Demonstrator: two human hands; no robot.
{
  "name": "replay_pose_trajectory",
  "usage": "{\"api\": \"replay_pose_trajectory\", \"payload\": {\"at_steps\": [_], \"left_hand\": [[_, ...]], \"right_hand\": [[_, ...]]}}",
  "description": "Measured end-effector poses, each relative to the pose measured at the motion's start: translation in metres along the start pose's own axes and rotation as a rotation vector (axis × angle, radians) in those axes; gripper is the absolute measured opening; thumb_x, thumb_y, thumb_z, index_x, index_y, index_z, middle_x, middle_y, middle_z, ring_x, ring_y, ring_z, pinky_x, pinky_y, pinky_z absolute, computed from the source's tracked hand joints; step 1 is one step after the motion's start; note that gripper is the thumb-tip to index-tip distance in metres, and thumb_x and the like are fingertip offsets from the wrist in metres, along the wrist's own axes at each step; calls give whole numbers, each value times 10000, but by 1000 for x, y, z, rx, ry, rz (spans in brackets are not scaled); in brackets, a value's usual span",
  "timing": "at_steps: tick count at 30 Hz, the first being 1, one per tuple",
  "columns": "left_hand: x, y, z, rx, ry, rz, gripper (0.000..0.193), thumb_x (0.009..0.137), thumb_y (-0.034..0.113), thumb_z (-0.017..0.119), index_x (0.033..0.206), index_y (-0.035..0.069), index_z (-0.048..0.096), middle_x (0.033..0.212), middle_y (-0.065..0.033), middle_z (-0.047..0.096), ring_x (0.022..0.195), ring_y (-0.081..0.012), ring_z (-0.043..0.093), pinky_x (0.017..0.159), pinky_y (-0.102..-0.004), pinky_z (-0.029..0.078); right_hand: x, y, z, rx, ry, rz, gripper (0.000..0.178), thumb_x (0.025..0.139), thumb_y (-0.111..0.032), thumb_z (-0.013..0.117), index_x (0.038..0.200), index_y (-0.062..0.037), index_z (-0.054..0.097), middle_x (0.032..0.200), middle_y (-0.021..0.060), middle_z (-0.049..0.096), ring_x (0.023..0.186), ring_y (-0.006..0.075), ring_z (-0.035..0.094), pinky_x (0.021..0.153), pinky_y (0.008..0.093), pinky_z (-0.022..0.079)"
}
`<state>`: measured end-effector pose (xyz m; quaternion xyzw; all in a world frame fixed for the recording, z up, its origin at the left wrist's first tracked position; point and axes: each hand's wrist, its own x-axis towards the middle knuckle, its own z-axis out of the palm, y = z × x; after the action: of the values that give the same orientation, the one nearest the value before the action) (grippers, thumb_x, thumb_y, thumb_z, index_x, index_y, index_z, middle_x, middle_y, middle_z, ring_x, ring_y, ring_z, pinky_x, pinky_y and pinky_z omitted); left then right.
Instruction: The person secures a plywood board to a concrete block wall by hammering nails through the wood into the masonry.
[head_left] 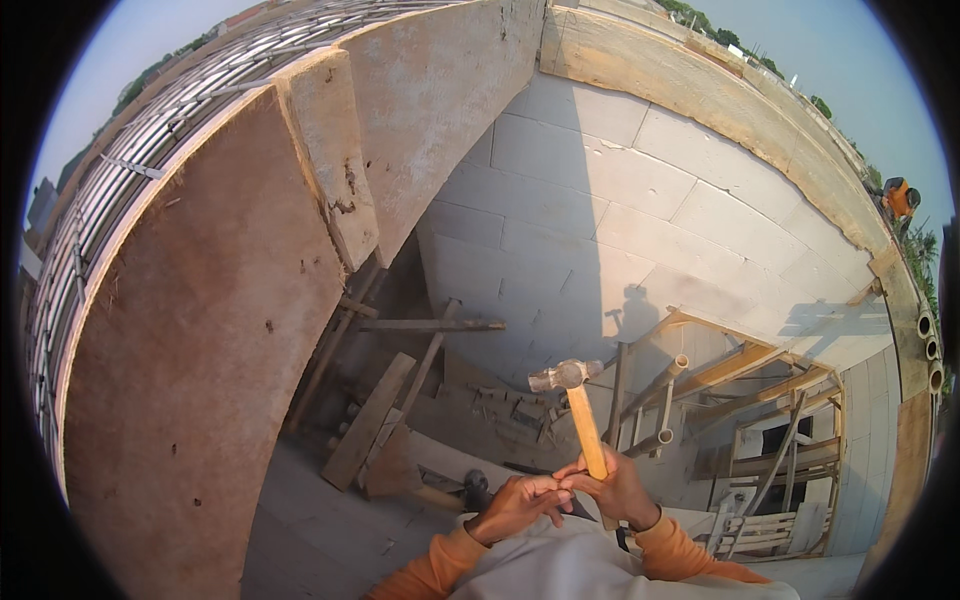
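Observation:
A hammer [577, 404] with a steel head and a yellow wooden handle stands upright in front of me. My right hand [618, 490] is closed around the lower end of its handle. My left hand [515, 505] meets it from the left, fingertips pinched at the base of the handle against the right hand; whether it holds something small is hidden. Both arms wear orange sleeves and come up from the lower edge.
A tall plywood form panel [200, 350] rises at the left, with steel rebar [150, 120] along its top. A grey block wall [620, 200] stands ahead. Far below lie loose planks [375, 415], wooden bracing [730, 365] and pipes [655, 440].

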<state>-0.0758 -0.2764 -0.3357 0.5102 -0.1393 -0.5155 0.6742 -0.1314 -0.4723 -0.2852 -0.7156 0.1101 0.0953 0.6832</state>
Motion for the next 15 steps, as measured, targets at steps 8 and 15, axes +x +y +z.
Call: {"api": "replay_pose_trajectory", "payload": {"at_steps": [8, 15], "left_hand": [[-26, 80, -3, 689, 445, 591, 129, 946, -26, 646, 1054, 4, 709, 876, -79, 716, 790, -206, 681, 746, -329, 532], [-64, 206, 5, 1470, 1197, 1191, 239, 835, -72, 661, 1044, 35, 704, 983, -88, 764, 1064, -257, 657, 961, -394, 469]], "right_hand": [[-21, 47, -21, -52, 564, -199, 248, 1030, -214, 645, 968, -11, 518, 756, 51, 618, 668, 113, 607, 608, 268, 505], [-58, 76, -39, -234, 733, 161, 344, 1044, -294, 607, 811, -55, 524, 668, -26, 414, 600, 63, 347, 527, 273, 305]]}}
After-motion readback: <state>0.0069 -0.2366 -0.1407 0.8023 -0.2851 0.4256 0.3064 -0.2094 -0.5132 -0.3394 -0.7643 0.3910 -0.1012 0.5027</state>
